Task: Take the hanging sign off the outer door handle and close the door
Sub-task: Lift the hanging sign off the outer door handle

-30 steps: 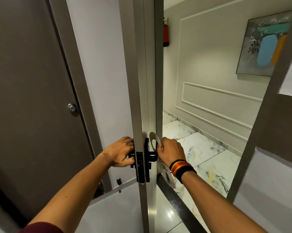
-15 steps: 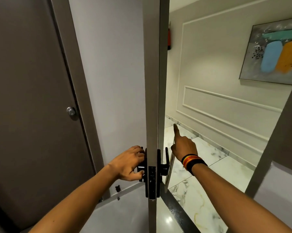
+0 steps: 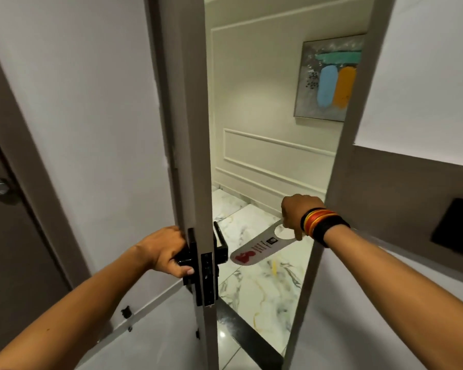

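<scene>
Hanging sign (image 3: 261,247) is off the outer door handle (image 3: 220,239), held in the air just right of it, over the marble floor (image 3: 262,289). Right hand (image 3: 298,213) grips the sign at its hole end; red-printed end droops toward the handle. Left hand (image 3: 166,252) clenched around the inner handle (image 3: 183,259). Door (image 3: 190,129) ajar, edge-on. No containers visible.

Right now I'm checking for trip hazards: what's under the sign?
Only marbled floor tile lies under the sign, which the right hand holds up; the patch directly beneath is covered.
</scene>
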### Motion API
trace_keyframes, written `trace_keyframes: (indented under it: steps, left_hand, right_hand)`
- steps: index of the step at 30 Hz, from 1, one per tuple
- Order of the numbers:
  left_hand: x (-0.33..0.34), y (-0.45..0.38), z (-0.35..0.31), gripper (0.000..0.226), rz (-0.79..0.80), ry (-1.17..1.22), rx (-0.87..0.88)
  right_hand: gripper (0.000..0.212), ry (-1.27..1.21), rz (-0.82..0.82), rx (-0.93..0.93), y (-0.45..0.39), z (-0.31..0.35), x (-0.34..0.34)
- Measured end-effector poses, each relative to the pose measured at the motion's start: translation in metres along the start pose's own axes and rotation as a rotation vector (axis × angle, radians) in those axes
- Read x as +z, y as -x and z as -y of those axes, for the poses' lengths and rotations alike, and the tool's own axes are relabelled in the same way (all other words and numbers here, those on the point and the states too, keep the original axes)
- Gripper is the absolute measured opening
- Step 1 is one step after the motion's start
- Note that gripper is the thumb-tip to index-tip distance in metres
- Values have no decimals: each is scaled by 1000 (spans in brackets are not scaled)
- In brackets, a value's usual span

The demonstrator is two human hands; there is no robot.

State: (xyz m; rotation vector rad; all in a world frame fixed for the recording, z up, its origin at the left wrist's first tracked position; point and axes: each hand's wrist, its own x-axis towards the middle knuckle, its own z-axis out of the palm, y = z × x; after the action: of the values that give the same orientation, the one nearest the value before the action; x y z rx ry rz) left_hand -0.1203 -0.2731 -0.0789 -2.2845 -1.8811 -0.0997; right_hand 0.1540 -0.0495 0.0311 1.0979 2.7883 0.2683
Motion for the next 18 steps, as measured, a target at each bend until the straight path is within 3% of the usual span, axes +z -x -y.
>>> trace_keyframes:
  steps: [2, 5, 11, 14, 18]
  left_hand:
    - [4, -12, -1, 103, 55, -25, -36]
    - [12, -30, -3, 108, 71, 1, -58]
    - [19, -63, -25, 78, 13, 123, -155]
    - [26, -83, -36, 74, 10, 258, -256]
    - [47, -108, -51, 71, -108, 482, -399]
  right_hand:
    - [17, 8, 19, 20, 12, -19, -5]
    - [39, -24, 13, 39, 29, -45, -11]
    - [34, -128, -31, 64, 62, -86, -24]
    - [33, -225, -37, 56, 74, -103, -25]
    - [31, -368, -5, 10, 92, -122, -22]
